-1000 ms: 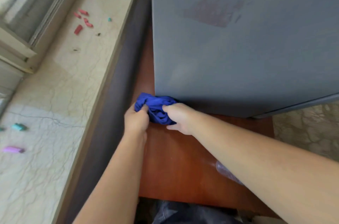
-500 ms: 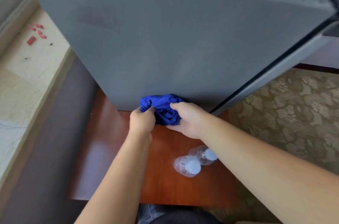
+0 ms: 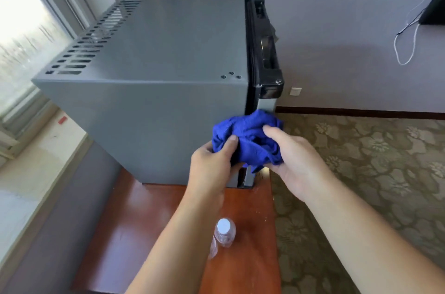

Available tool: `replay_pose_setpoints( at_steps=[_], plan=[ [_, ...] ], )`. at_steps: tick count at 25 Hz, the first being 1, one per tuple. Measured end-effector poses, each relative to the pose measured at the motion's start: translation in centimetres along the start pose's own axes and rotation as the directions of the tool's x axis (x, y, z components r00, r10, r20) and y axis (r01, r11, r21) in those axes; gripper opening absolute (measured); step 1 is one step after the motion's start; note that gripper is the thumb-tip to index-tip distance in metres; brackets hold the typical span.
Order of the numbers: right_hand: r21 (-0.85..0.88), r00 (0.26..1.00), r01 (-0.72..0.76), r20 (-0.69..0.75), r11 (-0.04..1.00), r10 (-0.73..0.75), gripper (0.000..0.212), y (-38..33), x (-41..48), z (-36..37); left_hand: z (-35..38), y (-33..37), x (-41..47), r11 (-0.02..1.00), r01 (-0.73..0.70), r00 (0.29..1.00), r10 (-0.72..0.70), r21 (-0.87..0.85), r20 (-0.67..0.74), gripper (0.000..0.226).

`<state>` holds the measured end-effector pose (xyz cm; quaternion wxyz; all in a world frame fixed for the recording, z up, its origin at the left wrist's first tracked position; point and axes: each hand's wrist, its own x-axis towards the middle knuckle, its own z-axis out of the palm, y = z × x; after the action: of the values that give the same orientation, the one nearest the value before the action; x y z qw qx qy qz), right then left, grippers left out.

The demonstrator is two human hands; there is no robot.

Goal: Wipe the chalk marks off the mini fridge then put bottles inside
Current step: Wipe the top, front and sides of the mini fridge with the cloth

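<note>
On the wooden table [image 3: 149, 226], beside the grey mini fridge [image 3: 154, 101], the left hand [image 3: 212, 168] and right hand [image 3: 296, 163] close their fingers [image 3: 272, 131] on a bunched blue cloth [image 3: 248, 139] at the table's far right corner.

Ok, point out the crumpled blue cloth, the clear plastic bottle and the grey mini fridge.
crumpled blue cloth [image 3: 248, 137], head view, middle folds.
clear plastic bottle [image 3: 224, 233], head view, shoulder under white cap.
grey mini fridge [image 3: 154, 115], head view, side panel.

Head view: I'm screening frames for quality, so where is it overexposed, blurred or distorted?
Head view: the window is blown out white; wide-angle bending splays the mini fridge edges; the left hand and bottle look slightly soft; the blue cloth stays readable.
</note>
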<state>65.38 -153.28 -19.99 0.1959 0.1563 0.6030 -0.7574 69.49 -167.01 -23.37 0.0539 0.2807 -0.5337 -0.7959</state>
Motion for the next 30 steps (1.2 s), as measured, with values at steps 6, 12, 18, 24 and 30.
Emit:
replay_pose_setpoints(
  at_steps=[6, 12, 18, 24, 30],
  plan=[
    [0.124, 0.981, 0.184, 0.046, 0.975, -0.191, 0.03, -1.1, -1.1, 1.6, -0.7, 4.2, -1.5, 0.933, -0.348, 0.936, 0.34, 0.089, 0.088, 0.011],
    [0.07, 0.999, 0.046, 0.023, 0.997, -0.047, 0.021, 5.6, 3.7, 0.1, -4.4, -1.5, 3.1, 0.982, -0.082, 0.992, 0.063, 0.173, 0.11, 0.014],
    [-0.027, 0.959, -0.245, -0.155, 0.969, 0.238, 0.016, 16.9, 10.3, -1.3, -7.3, -11.6, 10.3, 0.899, 0.399, 0.917, -0.396, 0.181, -0.056, 0.005],
    [0.008, 0.846, -0.456, -0.306, 0.89, 0.436, 0.016, 23.7, 15.3, -1.7, -9.1, -19.4, 14.8, 0.796, 0.555, 0.832, -0.533, 0.242, -0.155, 0.014],
    [-0.052, 0.853, -0.444, -0.329, 0.894, 0.405, 0.012, 21.7, 14.2, -0.2, -10.5, -16.7, 14.3, 0.81, 0.528, 0.845, -0.532, 0.255, -0.056, 0.017]
  ],
)
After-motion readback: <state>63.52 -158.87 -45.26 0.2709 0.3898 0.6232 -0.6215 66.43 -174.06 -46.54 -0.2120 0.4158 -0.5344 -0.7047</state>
